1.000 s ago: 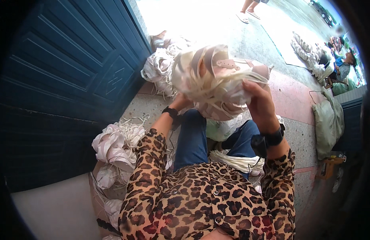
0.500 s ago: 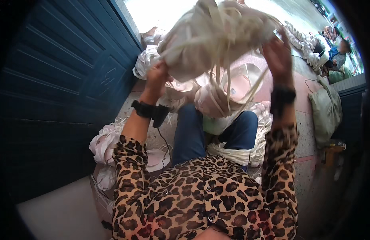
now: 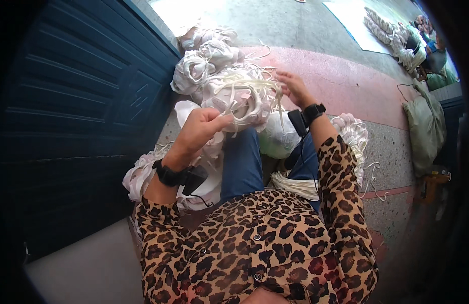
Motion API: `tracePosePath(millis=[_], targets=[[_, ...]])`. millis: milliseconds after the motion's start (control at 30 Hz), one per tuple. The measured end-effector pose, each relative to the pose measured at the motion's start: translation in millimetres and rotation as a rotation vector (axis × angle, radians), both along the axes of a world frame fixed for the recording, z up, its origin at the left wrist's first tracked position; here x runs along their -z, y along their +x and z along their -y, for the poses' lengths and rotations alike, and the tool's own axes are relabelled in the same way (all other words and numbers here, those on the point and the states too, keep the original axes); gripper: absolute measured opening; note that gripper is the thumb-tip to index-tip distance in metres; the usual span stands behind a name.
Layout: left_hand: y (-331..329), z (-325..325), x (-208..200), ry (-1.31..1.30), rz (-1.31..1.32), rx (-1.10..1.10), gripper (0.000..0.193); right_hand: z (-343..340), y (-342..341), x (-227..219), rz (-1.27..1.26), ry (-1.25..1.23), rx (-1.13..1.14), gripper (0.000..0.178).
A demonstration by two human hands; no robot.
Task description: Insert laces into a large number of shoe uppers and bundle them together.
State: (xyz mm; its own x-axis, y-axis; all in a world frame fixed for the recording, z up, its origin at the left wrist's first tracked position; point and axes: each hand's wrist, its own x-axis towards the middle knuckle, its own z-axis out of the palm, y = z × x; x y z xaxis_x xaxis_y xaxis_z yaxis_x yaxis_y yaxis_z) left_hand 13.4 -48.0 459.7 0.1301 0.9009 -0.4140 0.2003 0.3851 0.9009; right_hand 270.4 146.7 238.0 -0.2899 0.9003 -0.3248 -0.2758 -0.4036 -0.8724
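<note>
Just beyond my knees is a bundle of white and pale pink fabric pieces [image 3: 242, 97] with long cream ties trailing over it. At its near left side my left hand [image 3: 206, 127] is closed, thumb and forefinger pinching the bundle's edge. My right hand [image 3: 294, 87] is at the bundle's right side, fingers stretched out and apart beside the hanging ties. Whether a tie touches its palm cannot be made out. Each wrist wears a black strap with a small black device.
Similar bundles [image 3: 194, 68] lie beyond, against the blue door [image 3: 82, 101], and more pieces [image 3: 143, 172] sit by my left leg. A hank of cream ties [image 3: 298, 186] rests by my thighs. A pale green bag [image 3: 279, 136] is between my knees; a grey-green sack [image 3: 424, 126] stands right. People sit far right.
The raised, blurred bundle has come down onto the pile in front of my knees. Both hands have come down with it, and the right hand's fingers are now spread beside it.
</note>
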Motion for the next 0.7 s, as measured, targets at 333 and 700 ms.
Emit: tracePosePath(millis=[333,700], targets=[[12,2,8,0.120,-0.011,-0.058,0.030,-26,39,-35,0.471,0.457,-0.234,0.039],[19,-7,32,-0.126,-0.035,-0.074,0.026,93,-37,-31,-0.624,-0.342,-0.184,0.057]])
